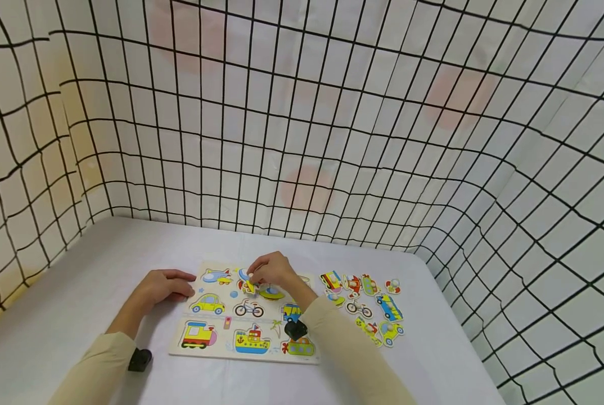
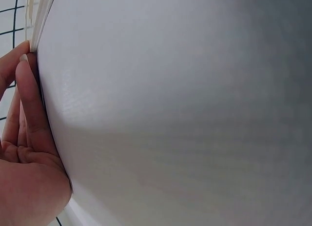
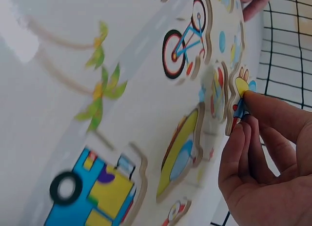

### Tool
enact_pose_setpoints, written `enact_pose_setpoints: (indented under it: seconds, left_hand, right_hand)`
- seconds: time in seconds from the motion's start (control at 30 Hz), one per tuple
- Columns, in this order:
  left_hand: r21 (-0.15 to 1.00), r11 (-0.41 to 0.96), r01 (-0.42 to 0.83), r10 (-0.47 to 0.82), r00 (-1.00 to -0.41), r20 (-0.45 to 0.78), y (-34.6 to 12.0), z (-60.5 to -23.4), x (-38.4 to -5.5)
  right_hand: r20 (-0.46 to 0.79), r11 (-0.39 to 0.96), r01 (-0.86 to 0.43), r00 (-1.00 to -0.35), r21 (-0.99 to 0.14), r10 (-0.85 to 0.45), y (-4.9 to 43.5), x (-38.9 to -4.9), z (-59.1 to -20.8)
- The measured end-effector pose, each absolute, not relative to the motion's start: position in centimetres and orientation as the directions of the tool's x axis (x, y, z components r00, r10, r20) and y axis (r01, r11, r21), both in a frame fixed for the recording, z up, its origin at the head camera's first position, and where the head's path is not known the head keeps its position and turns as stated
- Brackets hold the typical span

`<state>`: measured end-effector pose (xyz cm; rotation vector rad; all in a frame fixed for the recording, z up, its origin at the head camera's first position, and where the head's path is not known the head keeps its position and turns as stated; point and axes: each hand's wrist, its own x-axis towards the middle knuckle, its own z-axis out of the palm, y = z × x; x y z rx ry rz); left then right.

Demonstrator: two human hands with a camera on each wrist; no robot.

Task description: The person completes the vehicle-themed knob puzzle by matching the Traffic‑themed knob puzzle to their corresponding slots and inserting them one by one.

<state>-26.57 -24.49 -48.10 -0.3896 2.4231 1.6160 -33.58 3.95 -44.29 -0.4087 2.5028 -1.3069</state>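
A wooden peg puzzle board with vehicle pictures lies on the white table. Along its left edge rests my left hand, fingertips at the rim; in the left wrist view that hand shows the thumb and fingers close together by the edge. Over the top middle of the board my right hand pinches a puzzle piece, patterned yellow, blue and red, between thumb and fingertips. The piece stands tilted beside a recess in the right wrist view. Much of its picture is hidden by the fingers.
Right of the board lies a group of loose puzzle pieces, among them a bicycle, a bus, a train and a car. Black wire mesh stands around the table's back and sides, before white sheeting.
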Motion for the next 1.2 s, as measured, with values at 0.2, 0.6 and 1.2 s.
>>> enact_pose_setpoints:
  seconds: [0.2, 0.6, 1.2]
  left_hand:
    - [0.868, 0.375, -0.326, -0.111, -0.945, -0.308, -24.6, -48.2, -26.7]
    - [0.869, 0.375, -0.324, -0.111, -0.946, -0.305, -24.5, -48.1, -26.8]
    - [0.862, 0.379, -0.336, -0.119, -0.942, -0.314, -24.4, -48.3, -26.6]
  right_hand:
    - [-0.136, 0.556, -0.110, -0.914, -0.824, -0.382, 2.2, -33.4, -45.1]
    - [-0.117, 0.608, -0.136, -0.927, -0.782, -0.357, 0.1, -32.6, -45.2]
    - [-0.113, 0.653, -0.112, -0.949, -0.749, -0.293, -0.6, -32.5, -45.9]
